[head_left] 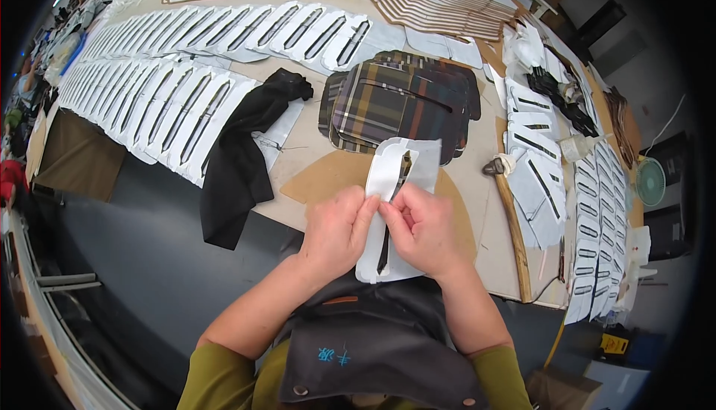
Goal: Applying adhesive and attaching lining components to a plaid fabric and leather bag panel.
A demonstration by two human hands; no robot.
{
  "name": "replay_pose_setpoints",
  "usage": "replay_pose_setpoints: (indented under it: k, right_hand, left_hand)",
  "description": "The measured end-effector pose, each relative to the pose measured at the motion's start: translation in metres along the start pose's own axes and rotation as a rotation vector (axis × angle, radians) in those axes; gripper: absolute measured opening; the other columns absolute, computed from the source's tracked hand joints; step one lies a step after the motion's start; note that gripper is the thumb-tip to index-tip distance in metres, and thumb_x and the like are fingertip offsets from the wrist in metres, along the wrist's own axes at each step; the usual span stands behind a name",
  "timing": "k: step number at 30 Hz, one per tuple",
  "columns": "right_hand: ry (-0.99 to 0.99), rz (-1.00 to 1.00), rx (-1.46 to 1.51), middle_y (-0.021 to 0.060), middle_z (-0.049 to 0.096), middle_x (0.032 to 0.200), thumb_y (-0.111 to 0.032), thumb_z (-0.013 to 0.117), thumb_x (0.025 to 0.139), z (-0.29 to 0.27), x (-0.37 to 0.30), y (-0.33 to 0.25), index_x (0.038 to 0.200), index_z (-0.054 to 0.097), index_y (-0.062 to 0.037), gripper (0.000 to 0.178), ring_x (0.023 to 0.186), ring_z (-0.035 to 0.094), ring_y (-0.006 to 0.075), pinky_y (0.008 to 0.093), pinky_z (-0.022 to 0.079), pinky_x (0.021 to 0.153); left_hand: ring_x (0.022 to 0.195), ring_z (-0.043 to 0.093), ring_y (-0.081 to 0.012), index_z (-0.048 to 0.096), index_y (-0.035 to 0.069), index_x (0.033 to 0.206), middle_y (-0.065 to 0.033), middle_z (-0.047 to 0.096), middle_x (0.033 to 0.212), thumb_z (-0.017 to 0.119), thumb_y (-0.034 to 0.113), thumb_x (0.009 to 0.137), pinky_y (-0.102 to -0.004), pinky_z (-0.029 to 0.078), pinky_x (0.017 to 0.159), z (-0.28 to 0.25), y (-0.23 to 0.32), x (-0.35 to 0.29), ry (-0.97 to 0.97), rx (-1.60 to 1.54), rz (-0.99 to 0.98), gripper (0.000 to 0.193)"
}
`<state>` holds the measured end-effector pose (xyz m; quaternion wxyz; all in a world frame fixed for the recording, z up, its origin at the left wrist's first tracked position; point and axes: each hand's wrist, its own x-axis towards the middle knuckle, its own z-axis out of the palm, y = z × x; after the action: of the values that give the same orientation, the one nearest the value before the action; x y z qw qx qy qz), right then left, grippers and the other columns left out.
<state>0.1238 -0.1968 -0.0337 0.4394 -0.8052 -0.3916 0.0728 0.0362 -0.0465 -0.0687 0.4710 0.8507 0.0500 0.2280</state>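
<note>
Both hands hold a white fabric piece point(397, 175) with a long dark slit down its middle, over the near edge of the work table point(477, 208). My left hand point(337, 232) pinches its left edge with thumb and forefinger. My right hand point(421, 229) pinches the fabric just right of the slit. A stack of plaid fabric panels point(403, 104) lies on the table just beyond the piece.
Long rows of similar white slit pieces point(186, 89) cover the table's left and far side; more point(597, 208) line the right. A black cloth point(242, 149) drapes over the near edge. A wooden-handled hammer point(509, 208) lies to the right. Cardboard templates point(440, 0) sit at the back.
</note>
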Motion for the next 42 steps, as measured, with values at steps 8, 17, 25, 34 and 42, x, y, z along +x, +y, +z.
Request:
replay_pose_setpoints:
  k: [8, 17, 25, 34, 42]
  right_hand:
    - [-0.262, 0.196, 1.059, -0.0017, 0.060, 0.079, -0.025, 0.064, 0.105, -0.002, -0.009, 0.029, 0.089, 0.056, -0.0069, 0.025, 0.066, 0.055, 0.0050, 0.0218, 0.043, 0.058]
    - [-0.194, 0.304, 0.815, -0.0052, 0.058, 0.083, -0.033, 0.050, 0.111, -0.008, -0.005, 0.020, 0.098, 0.061, -0.0071, 0.030, 0.072, 0.055, 0.0046, 0.0221, 0.046, 0.065]
    - [0.039, -0.037, 0.090, 0.0044, 0.048, 0.064, -0.023, 0.060, 0.105, -0.005, -0.004, 0.000, 0.083, 0.059, -0.0038, 0.029, 0.061, 0.053, 0.0144, 0.0324, 0.043, 0.058]
    - [-0.031, 0.141, 0.703, -0.0035, 0.051, 0.071, -0.027, 0.056, 0.108, -0.008, -0.021, 0.012, 0.081, 0.054, -0.0061, 0.034, 0.065, 0.048, 0.0060, 0.0258, 0.039, 0.057]
    - [-0.191, 0.299, 0.723, -0.0039, 0.054, 0.075, -0.029, 0.055, 0.109, -0.025, -0.014, 0.000, 0.088, 0.056, -0.0069, 0.030, 0.069, 0.050, 0.0045, 0.0222, 0.041, 0.062]
  left_hand:
    - [0.074, 0.062, -0.0090, 0.061, -0.001, 0.112, -0.0044, 0.068, 0.084, 0.046, 0.026, 0.112, -0.0254, 0.051, 0.067, 0.010, 0.015, -0.012, -0.156, -0.973, -0.308, 0.031]
    - [0.074, 0.059, -0.0077, 0.061, -0.001, 0.115, -0.0023, 0.066, 0.083, 0.044, 0.025, 0.112, -0.0254, 0.049, 0.067, 0.005, 0.013, -0.013, -0.203, -0.636, -0.194, 0.032]
    - [0.066, 0.057, -0.0119, 0.063, -0.002, 0.108, -0.0054, 0.063, 0.077, 0.047, 0.023, 0.111, -0.0306, 0.046, 0.061, 0.010, 0.015, -0.004, -0.091, -0.504, -0.220, 0.030]
    - [0.059, 0.057, -0.0134, 0.062, -0.003, 0.105, -0.0080, 0.061, 0.072, 0.050, 0.020, 0.109, -0.0331, 0.045, 0.056, 0.018, 0.024, -0.011, -0.027, -0.553, -0.035, 0.027]
    - [0.067, 0.065, -0.0119, 0.062, -0.002, 0.107, -0.0070, 0.070, 0.081, 0.043, 0.022, 0.112, -0.0284, 0.051, 0.061, 0.012, 0.016, -0.006, -0.088, -0.502, -0.099, 0.030]
